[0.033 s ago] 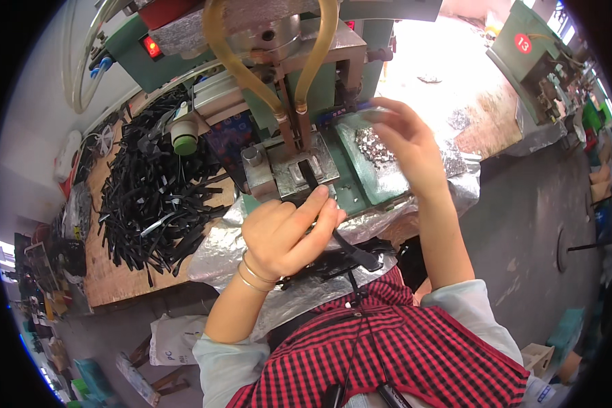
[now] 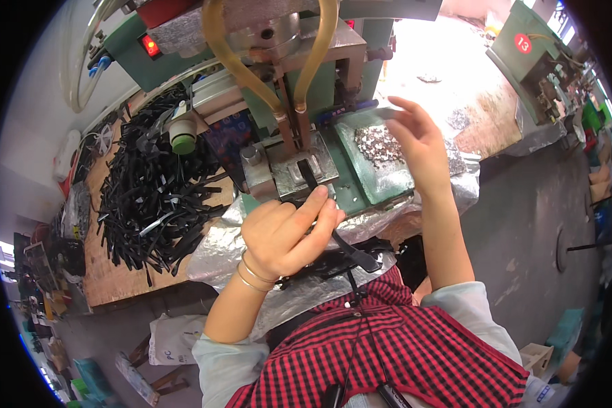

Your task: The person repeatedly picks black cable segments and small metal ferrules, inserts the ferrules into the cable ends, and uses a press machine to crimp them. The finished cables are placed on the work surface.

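Observation:
My left hand (image 2: pixel 289 231) is closed around a black eyeglass temple (image 2: pixel 358 257). Its thin end lies in the slot of the metal fixture (image 2: pixel 294 178), and its broad curved end sticks out toward me. Just above the fixture hang two copper-coloured prongs (image 2: pixel 296 132) of the green bench machine. My right hand (image 2: pixel 420 146) hovers with fingers apart at the right side of a clear tray (image 2: pixel 366 182). Small shiny metal pieces (image 2: pixel 379 147) lie heaped in that tray. No piece shows in the right fingers, which are slightly blurred.
A big pile of black temples (image 2: pixel 156 197) covers the left of the wooden bench (image 2: pixel 109 272). Beside it stands a green-tipped cylinder (image 2: pixel 183 141). A blue pen (image 2: pixel 367 104) lies behind the tray. Foil (image 2: pixel 217 248) wraps the front edge. Another green machine (image 2: pixel 530 61) stands far right.
My right hand has moved a little to the right, away from the pen, and its fingers show more spread. My left hand and the temple stay in place.

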`<state>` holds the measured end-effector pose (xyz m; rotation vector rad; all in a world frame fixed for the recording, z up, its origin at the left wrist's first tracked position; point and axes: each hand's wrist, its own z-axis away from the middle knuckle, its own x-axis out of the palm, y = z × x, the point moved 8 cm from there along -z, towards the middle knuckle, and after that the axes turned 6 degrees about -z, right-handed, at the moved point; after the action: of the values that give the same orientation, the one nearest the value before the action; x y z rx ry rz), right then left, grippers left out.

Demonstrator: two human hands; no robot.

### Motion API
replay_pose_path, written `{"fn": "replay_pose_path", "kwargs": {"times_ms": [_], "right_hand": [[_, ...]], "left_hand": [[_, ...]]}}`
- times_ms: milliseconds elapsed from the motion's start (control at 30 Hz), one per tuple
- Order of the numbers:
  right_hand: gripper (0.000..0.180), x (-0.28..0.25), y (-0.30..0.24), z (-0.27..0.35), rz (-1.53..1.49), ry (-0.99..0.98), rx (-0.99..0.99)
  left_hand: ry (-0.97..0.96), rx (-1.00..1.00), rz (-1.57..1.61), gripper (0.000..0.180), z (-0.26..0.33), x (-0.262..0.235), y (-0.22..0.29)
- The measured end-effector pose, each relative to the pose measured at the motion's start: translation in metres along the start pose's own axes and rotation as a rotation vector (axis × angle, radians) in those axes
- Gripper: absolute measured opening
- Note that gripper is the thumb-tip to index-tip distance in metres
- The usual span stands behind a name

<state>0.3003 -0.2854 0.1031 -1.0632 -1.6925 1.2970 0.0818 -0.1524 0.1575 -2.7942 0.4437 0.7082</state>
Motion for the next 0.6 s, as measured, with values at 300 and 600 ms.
{"fn": "replay_pose_path", "kwargs": {"times_ms": [300,600], "right_hand": [[0.011,-0.032,0.045,0.037,0.727,0.031,-0.214],[0.011,0.005,0.039,0.042,1.045,0.014,-0.289]], "left_hand": [[0.014,-0.006,-0.019,0.024,0.005,0.002,0.003],[0.126,-0.538,-0.063,0.032,0.083,-0.035,-0.013]]}}
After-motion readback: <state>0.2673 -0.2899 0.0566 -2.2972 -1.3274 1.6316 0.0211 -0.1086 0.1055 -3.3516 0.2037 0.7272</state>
